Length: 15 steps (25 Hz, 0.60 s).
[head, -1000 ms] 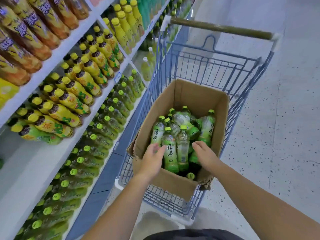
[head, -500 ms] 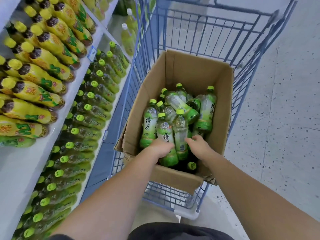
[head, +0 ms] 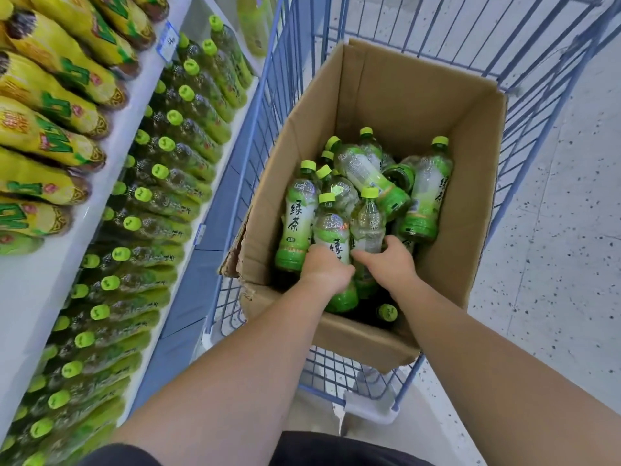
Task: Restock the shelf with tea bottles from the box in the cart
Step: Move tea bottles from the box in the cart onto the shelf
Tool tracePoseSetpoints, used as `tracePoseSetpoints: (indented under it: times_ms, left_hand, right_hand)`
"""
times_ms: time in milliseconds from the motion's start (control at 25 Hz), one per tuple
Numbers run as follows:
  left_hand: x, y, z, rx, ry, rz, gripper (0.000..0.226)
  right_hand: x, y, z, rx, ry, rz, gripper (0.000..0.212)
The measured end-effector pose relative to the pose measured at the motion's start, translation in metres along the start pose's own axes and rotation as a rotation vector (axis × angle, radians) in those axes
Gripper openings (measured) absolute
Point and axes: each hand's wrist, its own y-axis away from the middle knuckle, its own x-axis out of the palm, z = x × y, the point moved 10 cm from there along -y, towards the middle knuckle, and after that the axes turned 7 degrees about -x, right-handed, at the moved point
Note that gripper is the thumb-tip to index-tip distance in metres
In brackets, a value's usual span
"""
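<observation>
Gripping one tea bottle (head: 331, 232) with our left hand (head: 327, 269) and the next bottle (head: 368, 227) with our right hand (head: 386, 260), we have both inside the brown box (head: 403, 105) in the blue cart (head: 255, 129) by the shelf (head: 30, 290)

green-capped tea bottles (head: 426, 193) jumbled in an open cardboard box (head: 413, 95) sitting in the blue wire cart (head: 336, 375), shelf (head: 33, 290) on the left lined with matching bottles.

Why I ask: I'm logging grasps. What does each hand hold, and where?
The left hand grips the labelled tea bottle round its lower body; the right hand grips the clear-sided bottle beside it, also low on the body.
</observation>
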Motion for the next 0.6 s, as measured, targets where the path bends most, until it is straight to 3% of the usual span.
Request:
tracePoseSetpoints:
  times_ms: [200, 280, 520, 600]
  left_hand:
    - [-0.015, 0.007, -0.007, 0.079, -0.022, 0.044, 0.027]
    - [-0.024, 0.014, -0.01, 0.108, 0.003, 0.09, 0.027]
    - [-0.059, 0.05, -0.018, 0.235, 0.049, 0.133, 0.049]
    - [-0.071, 0.058, -0.018, 0.307, 0.074, 0.14, 0.042]
  right_hand:
    - [-0.012, 0.002, 0.01, -0.063, -0.019, -0.038, 0.024]
    - [-0.016, 0.007, 0.012, -0.067, -0.037, -0.027, 0.023]
    - [-0.013, 0.037, 0.014, 0.008, -0.282, 0.089, 0.047]
    - [-0.012, 0.052, 0.019, 0.038, -0.326, 0.118, 0.056]
